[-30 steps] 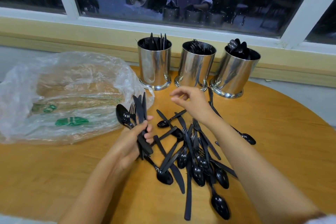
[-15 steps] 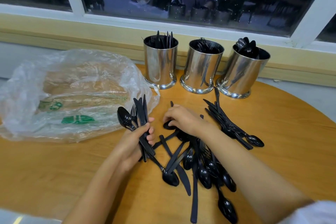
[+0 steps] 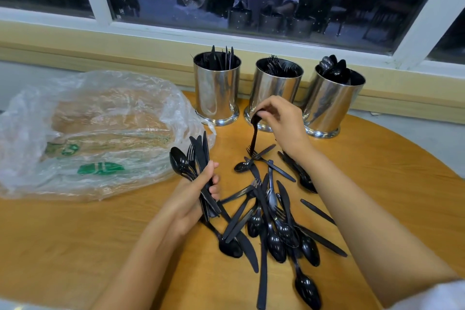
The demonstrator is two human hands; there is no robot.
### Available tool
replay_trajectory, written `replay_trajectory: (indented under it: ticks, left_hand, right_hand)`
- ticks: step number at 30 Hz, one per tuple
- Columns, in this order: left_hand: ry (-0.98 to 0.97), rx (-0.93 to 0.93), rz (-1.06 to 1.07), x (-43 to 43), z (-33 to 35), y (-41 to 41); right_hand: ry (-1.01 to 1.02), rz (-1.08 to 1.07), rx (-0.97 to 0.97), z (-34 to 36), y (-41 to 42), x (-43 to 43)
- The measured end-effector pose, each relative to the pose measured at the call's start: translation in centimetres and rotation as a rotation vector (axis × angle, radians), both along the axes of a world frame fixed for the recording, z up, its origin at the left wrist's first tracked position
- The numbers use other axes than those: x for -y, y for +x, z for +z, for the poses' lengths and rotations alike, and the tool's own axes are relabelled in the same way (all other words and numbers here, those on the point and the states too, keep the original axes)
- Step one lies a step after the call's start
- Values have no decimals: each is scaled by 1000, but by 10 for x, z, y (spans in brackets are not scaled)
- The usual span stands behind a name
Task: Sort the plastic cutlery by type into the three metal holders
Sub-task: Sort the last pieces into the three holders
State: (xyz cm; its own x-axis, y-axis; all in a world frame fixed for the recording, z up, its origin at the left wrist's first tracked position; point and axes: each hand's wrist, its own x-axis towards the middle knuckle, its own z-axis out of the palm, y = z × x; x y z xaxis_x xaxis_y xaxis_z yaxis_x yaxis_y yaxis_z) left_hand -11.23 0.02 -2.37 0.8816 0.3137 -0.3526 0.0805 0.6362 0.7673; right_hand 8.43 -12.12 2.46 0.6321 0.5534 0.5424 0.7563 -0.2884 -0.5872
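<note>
Partly done: three holders [image 3: 217, 93] at 12 o'clock carry knives, forks and spoons, but a big pile [image 3: 271, 221] is left on the worktop [image 3: 390, 171]. Right hand [image 3: 281, 123] pinches a fork [image 3: 254, 137] just before the middle holder [image 3: 274, 90]. Left hand [image 3: 191, 199] clamps a mixed bunch [image 3: 196, 161]. Bag [image 3: 88, 133] crowds 9 o'clock; 3 o'clock is open.

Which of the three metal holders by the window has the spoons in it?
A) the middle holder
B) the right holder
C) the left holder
B: rounded spoon bowls stick out of the right holder, while the middle holder shows fork tines and the left holder shows knife blades.
</note>
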Motion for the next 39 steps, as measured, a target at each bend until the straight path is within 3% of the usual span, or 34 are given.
replay_trajectory:
  ticks: [3, 6, 11, 20, 24, 27, 31, 35, 39]
  left_hand:
    - [13, -2, 3, 3, 4, 3]
    - [44, 10, -15, 6, 7, 5]
    - [143, -2, -116, 17, 11, 4]
    - [106, 9, -200, 20, 6, 3]
    - [18, 35, -155, 16, 2, 4]
    - [-28, 75, -57, 6, 0, 2]
    - [-26, 78, 23, -11, -7, -2]
    - [-28, 62, 33, -14, -10, -2]
    - [-9, 40, 26, -10, -13, -3]
  right_hand:
    - [115, 39, -159, 16, -9, 4]
    - [37, 250, -329, 32, -23, 5]
    - [-151, 424, -278, 24, -53, -16]
    - [-94, 377, -276, 2, -71, -35]
    - [-48, 383, -255, 1, -72, -34]
    - [21, 265, -271, -1, -54, -21]
    - [-306, 80, -243, -28, -25, 0]
    - [-647, 116, -179, -56, -23, 3]
    - [-795, 137, -97, -66, -19, -10]
